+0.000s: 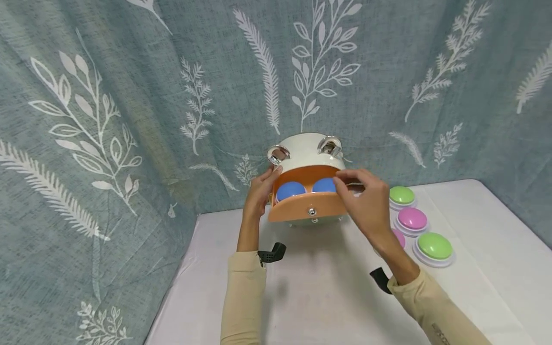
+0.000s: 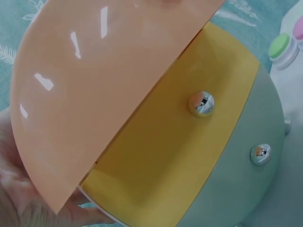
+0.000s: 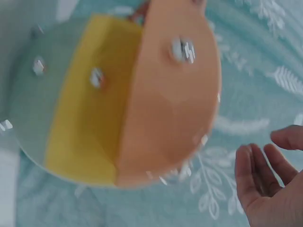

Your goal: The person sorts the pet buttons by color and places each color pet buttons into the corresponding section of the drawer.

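Observation:
A small rounded drawer cabinet (image 1: 300,152) with two silver loops on top stands at the back of the table. Its orange top drawer (image 1: 289,212) is pulled out and holds two blue domed discs (image 1: 291,189) with white rims. On the left side of the cabinet, my left hand (image 1: 257,192) grips the body, thumb at the upper front edge. My right hand (image 1: 370,203) is beside the drawer's right end, close to the right blue dome (image 1: 324,185). In the right wrist view, a gap separates its thumb and bent fingers, with nothing between them.
Below the orange drawer are a yellow drawer (image 2: 156,137) and a green drawer (image 2: 232,184), both pushed in, with silver knobs. To the right lie green discs (image 1: 435,245) and pink discs (image 1: 412,218) on the white tablecloth (image 1: 315,297). A patterned curtain (image 1: 172,120) hangs behind.

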